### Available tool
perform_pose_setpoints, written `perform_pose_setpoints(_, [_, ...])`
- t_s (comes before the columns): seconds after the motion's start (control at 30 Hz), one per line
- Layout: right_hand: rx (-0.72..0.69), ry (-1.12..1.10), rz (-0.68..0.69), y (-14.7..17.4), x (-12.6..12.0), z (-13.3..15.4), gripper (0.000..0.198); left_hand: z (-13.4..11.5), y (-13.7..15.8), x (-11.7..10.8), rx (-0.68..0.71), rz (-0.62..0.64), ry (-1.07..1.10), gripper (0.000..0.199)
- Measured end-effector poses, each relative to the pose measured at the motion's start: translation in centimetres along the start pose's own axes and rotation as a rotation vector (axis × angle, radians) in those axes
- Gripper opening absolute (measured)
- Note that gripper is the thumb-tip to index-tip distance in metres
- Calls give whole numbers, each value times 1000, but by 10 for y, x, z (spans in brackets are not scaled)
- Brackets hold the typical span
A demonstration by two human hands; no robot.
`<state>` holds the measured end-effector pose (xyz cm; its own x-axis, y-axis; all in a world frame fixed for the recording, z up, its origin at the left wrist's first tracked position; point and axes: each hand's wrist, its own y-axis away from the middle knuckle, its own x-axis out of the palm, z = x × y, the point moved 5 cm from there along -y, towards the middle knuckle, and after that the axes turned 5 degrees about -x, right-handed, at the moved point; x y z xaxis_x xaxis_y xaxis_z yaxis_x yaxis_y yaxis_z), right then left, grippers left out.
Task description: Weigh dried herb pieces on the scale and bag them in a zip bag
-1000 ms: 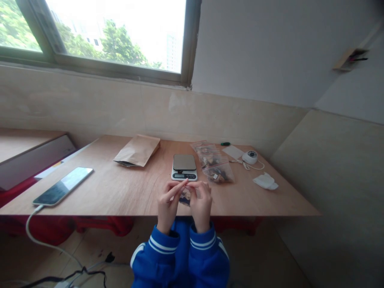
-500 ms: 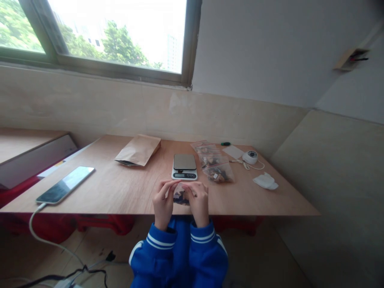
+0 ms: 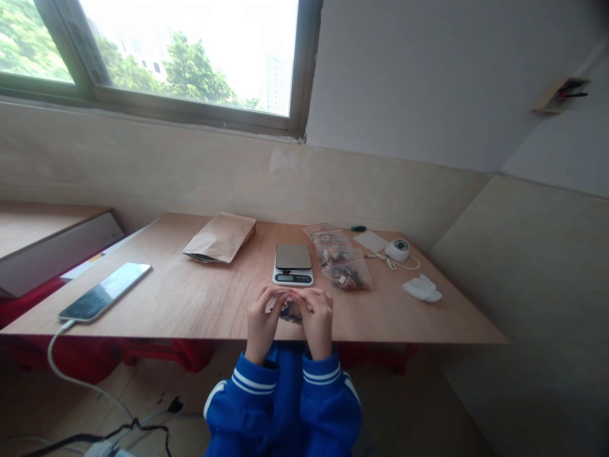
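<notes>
So the left hand [image 3: 263, 315] and right hand [image 3: 318, 314] are both pinching the top of a small clear bag [image 3: 291, 310] with dark and tan bits in it, right at the near edge of the bench [image 3: 204, 311], just on the near side of the kitchen scale [image 3: 293, 257]. My guess is they're working along the bag's top edge, and the next move calls for an even two-handed pinch there. More filled zip bags [image 3: 346, 273] lie just right of the scale; a brown paper pouch [image 3: 221, 236] is far left, a phone [image 3: 105, 293] near left, a white dome camera [image 3: 398, 249] off right. Window [image 3: 200, 60] on the far wall, red stools [image 3: 190, 353] underneath.
</notes>
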<state>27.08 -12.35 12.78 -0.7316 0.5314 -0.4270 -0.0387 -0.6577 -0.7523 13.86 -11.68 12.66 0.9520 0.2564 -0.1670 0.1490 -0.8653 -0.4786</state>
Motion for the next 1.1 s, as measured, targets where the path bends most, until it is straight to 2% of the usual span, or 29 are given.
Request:
perform_pose_setpoints(0.13, [1,6,51,1,1,-8,29,6,1,-2,-25,-23,-1,15])
perform_pose_setpoints(0.27, [-2,25,37,5,4,-13,30,7,1,-5,-48,-67,-10,16])
perform_pose_setpoints(0.4, [8,-15,5,7,3,-17,28,3,0,-1,-32,-7,5,16])
perform_pose_setpoints(0.57, [6,-29,35,7,-1,-20,26,6,1,6,-34,91,29,18])
perform_pose_setpoints(0.63, [8,-19,46,7,-1,-21,24,9,1,5,-37,73,20,19])
perform_pose_setpoints(0.8, [17,13,57,8,-1,-24,23,19,1,-5,-101,-75,5,18])
perform_pose_setpoints(0.9, [34,23,14,9,-2,-26,29,22,1,-4,-128,-56,23,18])
perform_pose_setpoints(1.1, [7,-8,-28,10,0,-24,30,20,3,-3,-134,-64,40,18])
